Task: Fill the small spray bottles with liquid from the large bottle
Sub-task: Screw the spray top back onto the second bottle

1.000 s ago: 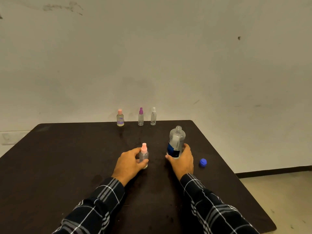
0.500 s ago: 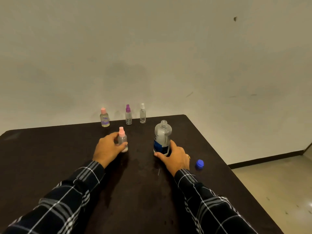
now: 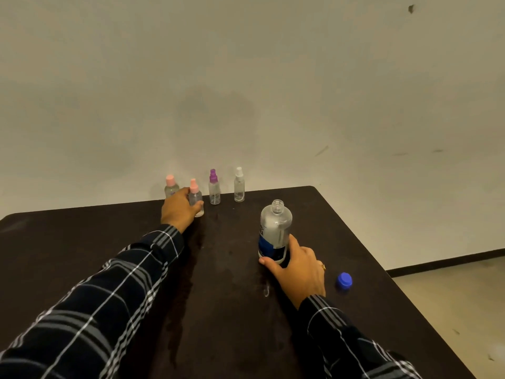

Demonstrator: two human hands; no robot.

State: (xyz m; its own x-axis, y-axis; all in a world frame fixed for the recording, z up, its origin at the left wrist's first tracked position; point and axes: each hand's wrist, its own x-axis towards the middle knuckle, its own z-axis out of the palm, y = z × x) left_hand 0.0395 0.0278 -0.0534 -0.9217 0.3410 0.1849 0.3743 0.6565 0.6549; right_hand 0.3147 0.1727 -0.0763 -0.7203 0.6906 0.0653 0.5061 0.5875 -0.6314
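My left hand (image 3: 177,209) grips a small clear spray bottle with a pink top (image 3: 195,198), upright near the far edge of the dark table (image 3: 109,242). Behind my fingers stands a pink-capped bottle (image 3: 170,185), partly hidden. To the right of it are a purple-topped spray bottle (image 3: 214,187) and a white-topped spray bottle (image 3: 239,185), both upright by the wall. My right hand (image 3: 297,269) holds the base of the large clear bottle with a blue label (image 3: 274,231), which stands uncapped on the table.
The large bottle's blue cap (image 3: 344,280) lies on the table right of my right hand. The table's right edge drops to a pale floor (image 3: 451,296). A plain wall rises directly behind the far edge. Wet smears mark the tabletop between my arms.
My left hand has carried the pink-topped spray bottle away from me to the row at the far edge. My right hand stays on the large bottle.
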